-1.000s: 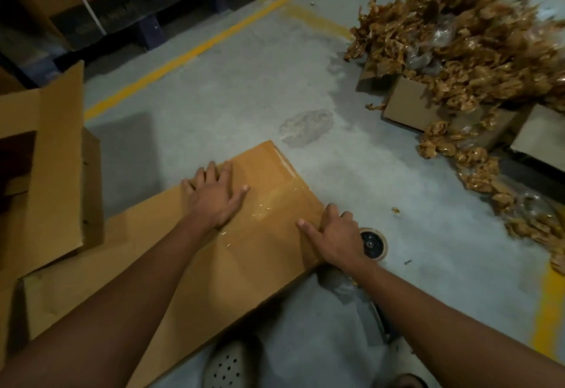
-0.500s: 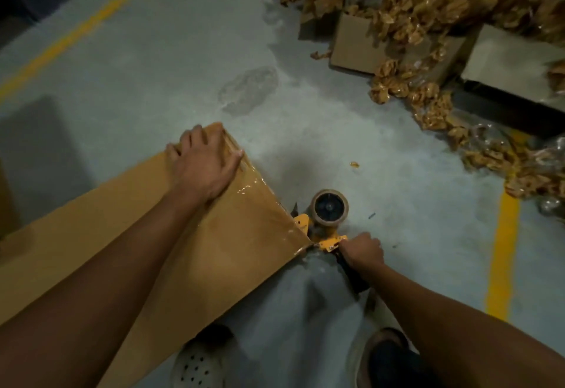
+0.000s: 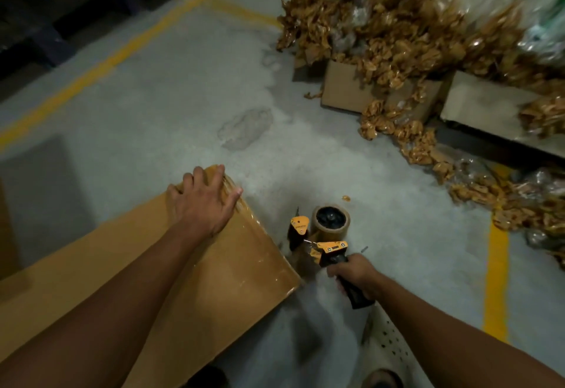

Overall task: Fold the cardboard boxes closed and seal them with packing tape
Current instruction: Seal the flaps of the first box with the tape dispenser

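Note:
A long brown cardboard box (image 3: 189, 290) lies flat on the grey floor at lower left, with glossy clear tape across its right end. My left hand (image 3: 203, 202) lies palm down on the box's far right corner, fingers spread. Just right of the box stands a tape dispenser (image 3: 321, 238) with orange plates and a brown tape roll. My right hand (image 3: 354, 276) is closed around its black handle, near the box's right edge.
A heap of crumpled brown tape and plastic (image 3: 397, 30) covers open cartons (image 3: 348, 91) at the upper right and trails down the right side. Yellow floor lines (image 3: 495, 277) run on the right and upper left. Dark pallets (image 3: 46, 20) stand far left. My shoes show at the bottom.
My right hand left the box's end and took the tape dispenser's handle, lifting it a little. My left hand slid toward the box's far corner. The view swung right.

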Tool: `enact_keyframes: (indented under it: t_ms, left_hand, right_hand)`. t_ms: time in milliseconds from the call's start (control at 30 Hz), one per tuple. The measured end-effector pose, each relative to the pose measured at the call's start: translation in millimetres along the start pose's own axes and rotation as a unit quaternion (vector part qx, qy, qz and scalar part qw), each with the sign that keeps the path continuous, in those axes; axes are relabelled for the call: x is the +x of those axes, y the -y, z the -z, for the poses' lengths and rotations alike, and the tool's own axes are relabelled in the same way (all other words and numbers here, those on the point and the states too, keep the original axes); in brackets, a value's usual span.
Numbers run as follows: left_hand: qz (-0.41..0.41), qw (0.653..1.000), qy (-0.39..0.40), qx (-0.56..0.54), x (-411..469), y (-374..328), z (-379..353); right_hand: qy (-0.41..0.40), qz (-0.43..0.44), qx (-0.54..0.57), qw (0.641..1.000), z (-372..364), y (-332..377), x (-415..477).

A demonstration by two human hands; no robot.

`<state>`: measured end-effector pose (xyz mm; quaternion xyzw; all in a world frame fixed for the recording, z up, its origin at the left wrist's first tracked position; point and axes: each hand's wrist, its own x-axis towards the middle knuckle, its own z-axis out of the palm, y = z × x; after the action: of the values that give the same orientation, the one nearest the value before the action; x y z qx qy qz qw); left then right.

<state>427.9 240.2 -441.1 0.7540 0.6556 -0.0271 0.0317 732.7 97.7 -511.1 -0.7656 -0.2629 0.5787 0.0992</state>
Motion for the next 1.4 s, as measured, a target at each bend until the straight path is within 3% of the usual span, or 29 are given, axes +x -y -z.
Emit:
enact_keyframes:
  t_ms: [200, 300, 367, 400, 433, 533, 567, 800, 1000, 1100, 1300, 1400]
  left_hand:
    - [0.008, 0.998, 0.043, -0.040, -9.5, -8.8, 11.1]
    - [-0.007, 0.982, -0.047, -0.185, -9.4, -19.3, 19.0]
    - [0.012, 0.945, -0.098, -0.312, -7.3, -27.9, 24.5]
    - [0.060, 0.915, -0.079, -0.392, -4.7, -31.5, 31.2]
    - [0.124, 0.863, -0.032, -0.489, 0.2, -33.6, 37.7]
    - [0.253, 0.647, 0.107, -0.711, 9.9, -37.1, 50.6]
    - [0.257, 0.619, 0.121, -0.733, 9.7, -35.9, 51.8]
    - [0.194, 0.625, 0.153, -0.741, 14.2, -16.6, 39.3]
    - [0.241, 0.620, 0.174, -0.726, 21.1, -23.1, 44.7]
    - [0.278, 0.566, 0.199, -0.750, 27.4, -27.4, 49.2]
    - [0.301, 0.419, 0.276, -0.811, 31.2, -23.3, 52.1]
    - [0.302, 0.423, 0.243, -0.819, 37.0, -22.5, 51.3]
  right_hand:
    - [0.026, 0.130, 0.160, 0.978, 14.2, 90.1, -48.8]
    - [0.044, 0.184, 0.166, 0.968, 6.1, 128.5, -70.1]
    - [0.037, 0.203, 0.152, 0.966, -2.4, 145.8, -79.5]
    - [0.033, 0.210, 0.144, 0.966, -6.9, 152.4, -82.8]
    - [0.030, 0.215, 0.140, 0.966, -11.3, 157.7, -85.2]
    - [0.019, 0.222, 0.132, 0.966, -22.7, 167.7, -87.4]
    - [0.016, 0.223, 0.132, 0.966, -26.1, 169.6, -87.1]
    - [-0.003, 0.223, 0.132, 0.966, -38.5, 169.6, -72.3]
    - [-0.010, 0.231, 0.138, 0.963, -38.7, 167.1, -67.4]
    - [-0.010, 0.242, 0.151, 0.958, -36.2, 169.9, -67.1]
    - [-0.004, 0.265, 0.162, 0.951, -32.7, 178.6, -67.6]
    - [-0.010, 0.277, 0.160, 0.947, -33.7, 179.9, -65.4]
